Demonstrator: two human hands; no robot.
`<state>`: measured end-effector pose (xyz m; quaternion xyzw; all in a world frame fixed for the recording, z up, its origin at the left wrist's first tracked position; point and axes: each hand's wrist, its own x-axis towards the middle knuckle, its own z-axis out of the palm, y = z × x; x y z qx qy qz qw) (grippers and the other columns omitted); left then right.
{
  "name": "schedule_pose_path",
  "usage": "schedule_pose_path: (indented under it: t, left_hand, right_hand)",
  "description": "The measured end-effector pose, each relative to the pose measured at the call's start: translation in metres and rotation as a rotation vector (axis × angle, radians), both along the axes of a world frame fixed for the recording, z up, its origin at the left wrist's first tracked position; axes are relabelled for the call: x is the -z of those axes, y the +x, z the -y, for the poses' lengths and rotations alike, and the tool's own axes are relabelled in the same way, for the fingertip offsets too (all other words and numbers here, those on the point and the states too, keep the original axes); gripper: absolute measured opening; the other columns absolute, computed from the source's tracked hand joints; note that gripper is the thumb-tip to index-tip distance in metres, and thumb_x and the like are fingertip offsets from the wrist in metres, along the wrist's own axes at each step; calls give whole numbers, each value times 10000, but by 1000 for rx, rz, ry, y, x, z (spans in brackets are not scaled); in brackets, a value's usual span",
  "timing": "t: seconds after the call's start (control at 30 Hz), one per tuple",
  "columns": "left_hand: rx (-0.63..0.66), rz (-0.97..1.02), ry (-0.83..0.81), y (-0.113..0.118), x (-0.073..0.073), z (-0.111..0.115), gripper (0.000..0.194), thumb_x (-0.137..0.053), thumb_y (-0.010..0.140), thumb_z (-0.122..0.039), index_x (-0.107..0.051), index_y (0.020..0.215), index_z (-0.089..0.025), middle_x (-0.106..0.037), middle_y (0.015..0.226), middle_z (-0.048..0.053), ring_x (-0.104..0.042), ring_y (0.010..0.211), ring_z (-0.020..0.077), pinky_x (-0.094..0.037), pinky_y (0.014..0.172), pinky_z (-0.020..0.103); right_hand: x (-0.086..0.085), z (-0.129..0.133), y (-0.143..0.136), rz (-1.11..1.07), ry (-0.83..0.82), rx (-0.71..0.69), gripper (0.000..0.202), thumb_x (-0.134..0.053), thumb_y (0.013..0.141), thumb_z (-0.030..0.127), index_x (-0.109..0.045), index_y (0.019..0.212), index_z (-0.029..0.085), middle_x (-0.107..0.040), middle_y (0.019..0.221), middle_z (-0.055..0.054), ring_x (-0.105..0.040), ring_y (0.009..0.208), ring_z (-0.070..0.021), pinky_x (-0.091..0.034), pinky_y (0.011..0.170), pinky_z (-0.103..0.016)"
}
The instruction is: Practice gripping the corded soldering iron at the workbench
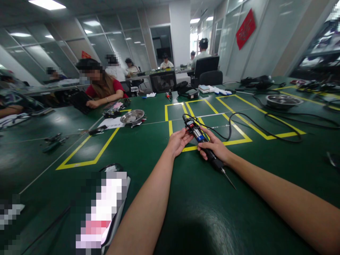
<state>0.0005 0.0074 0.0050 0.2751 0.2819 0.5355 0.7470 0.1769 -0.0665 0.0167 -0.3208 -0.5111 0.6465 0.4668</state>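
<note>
Electric screwdriver (200,137), middle partly hidden by right hand (216,148)

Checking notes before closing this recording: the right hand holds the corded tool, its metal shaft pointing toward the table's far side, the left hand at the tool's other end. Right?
Not quite: in the head view, the metal shaft points toward the near side of the table. The right hand does hold the corded tool, and the left hand is at the tool's other end.
</note>
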Motion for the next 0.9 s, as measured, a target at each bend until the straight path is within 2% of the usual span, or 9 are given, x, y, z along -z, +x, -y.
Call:
schedule_pose_path:
  t: [0.7,0.9]
  left_hand:
    - [0,-29,16,0,-2,2,90,-619,924,-169,-641,923,-82,-732,980,171,-719,987,231,-491,1046,457]
    - [-3,-23,19,0,-4,3,100,-599,935,-168,-637,909,-78,-734,931,154,-731,906,219,-507,1021,462]
  right_hand:
    - [-1,1,1,-6,3,-12,1012,-711,787,245,-99,1585,355,-667,720,40,-592,482,-138,-478,431,-238]
    - [-2,1,1,-5,2,-11,1002,-711,789,243,-110,1582,358,-668,720,38,-592,482,-143,-480,425,-242]
